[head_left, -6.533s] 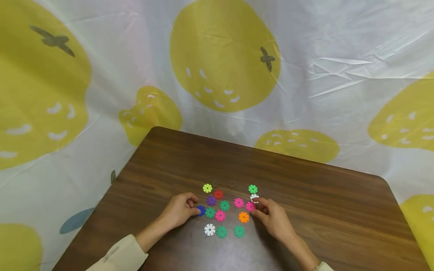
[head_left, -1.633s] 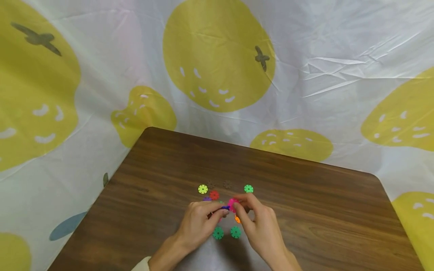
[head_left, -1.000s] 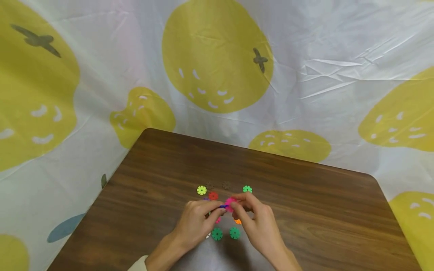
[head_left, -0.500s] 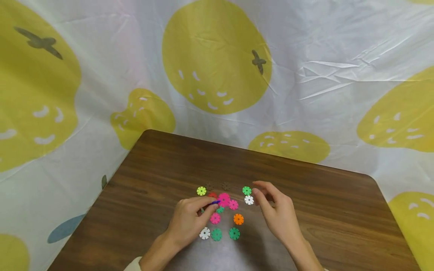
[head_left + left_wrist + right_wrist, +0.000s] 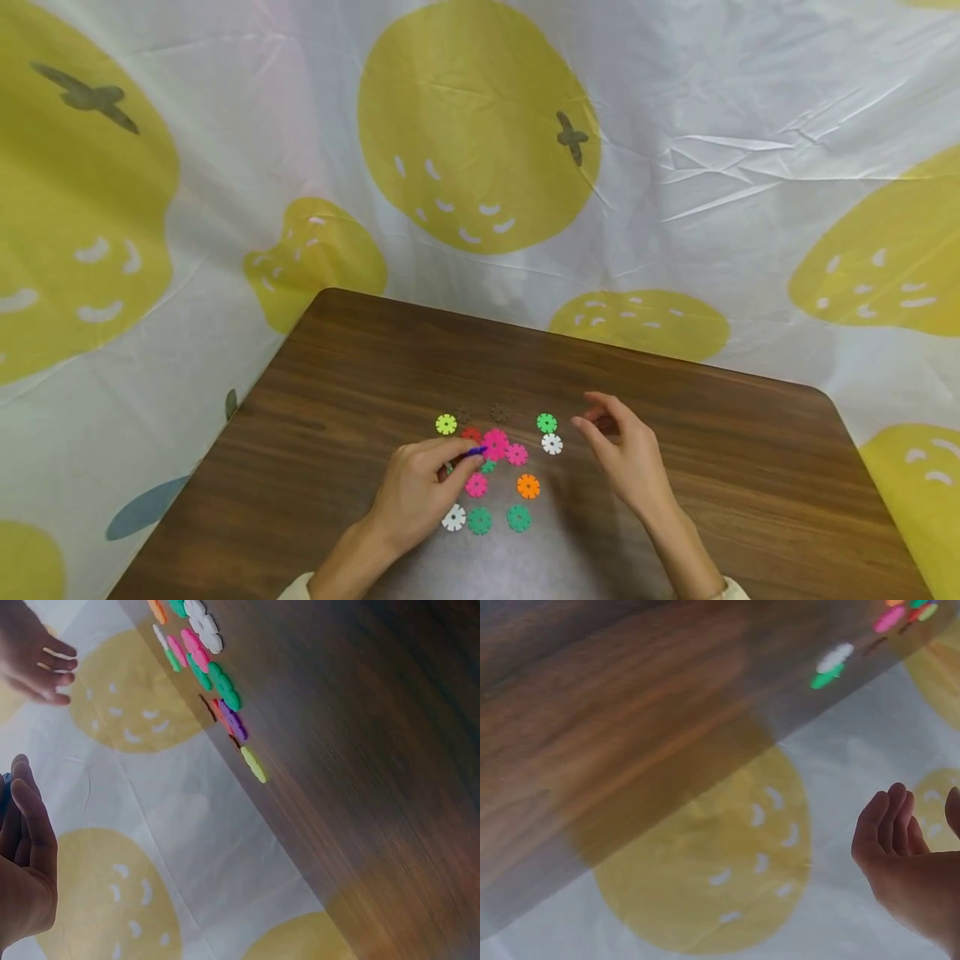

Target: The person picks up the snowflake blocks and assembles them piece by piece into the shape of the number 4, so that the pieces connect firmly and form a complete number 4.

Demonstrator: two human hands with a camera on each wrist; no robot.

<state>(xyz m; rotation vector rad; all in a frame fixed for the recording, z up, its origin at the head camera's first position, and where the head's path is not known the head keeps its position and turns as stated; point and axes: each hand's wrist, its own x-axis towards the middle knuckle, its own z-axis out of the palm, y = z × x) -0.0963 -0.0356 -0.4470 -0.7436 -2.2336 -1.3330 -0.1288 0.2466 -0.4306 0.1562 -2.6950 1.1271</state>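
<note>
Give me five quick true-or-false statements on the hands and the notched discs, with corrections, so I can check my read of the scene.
1. The left hand pinches a blue disc. True.
2. The right hand grips the orange notched disc. False: the right hand holds nothing, and that disc lies on the wooden table.
3. The bright green notched disc lies farther from the person than the white notched disc beside it. True.
4. The blue disc meets the yellow notched disc. False: the blue disc meets a pink notched disc; the yellow one lies apart.
5. Two white notched discs show in the head view. True.
</note>
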